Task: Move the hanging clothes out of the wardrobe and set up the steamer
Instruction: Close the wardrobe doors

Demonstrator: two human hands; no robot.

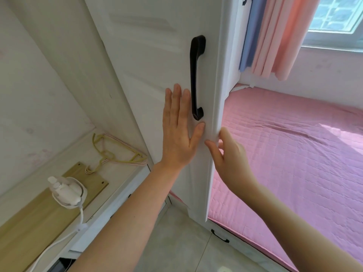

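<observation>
Against wardrobe door (149,79), left hand (179,134) flat.

I see a white panelled wardrobe door (149,75) with a black curved handle (196,75), a pink bed cover (294,144) quilted in squares, a peach fabric curtain (284,36), a blue fabric curtain (250,36) and yellow wire hangers (107,154).

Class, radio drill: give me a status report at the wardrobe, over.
Left hand flat on wardrobe door beside handle. Right hand grips its edge. Steamer untouched inside, hangers lying behind it. No hanging clothes in view.
</observation>
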